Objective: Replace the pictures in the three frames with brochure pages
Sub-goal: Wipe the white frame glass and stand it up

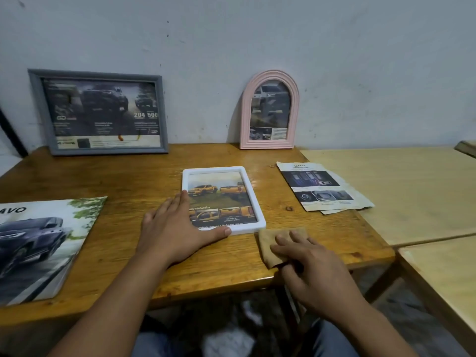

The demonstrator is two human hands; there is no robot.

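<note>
White frame held flat; cloth gripped at table edge.

The right hand [316, 269] is closed on a tan cloth [273, 243] just beside the white frame [255, 202]. The left hand [177, 228] is spread flat over that frame's near-left corner, thumb along its lower rail. A brochure [41, 243] lies to the left and loose pages [322, 186] to the right. The grey frame [99, 113] and pink arched frame [269, 110] are leaned against the wall.

You look forward and down from head height, close over the brown wooden table [123, 173], facing the pale wall [231, 34].
</note>
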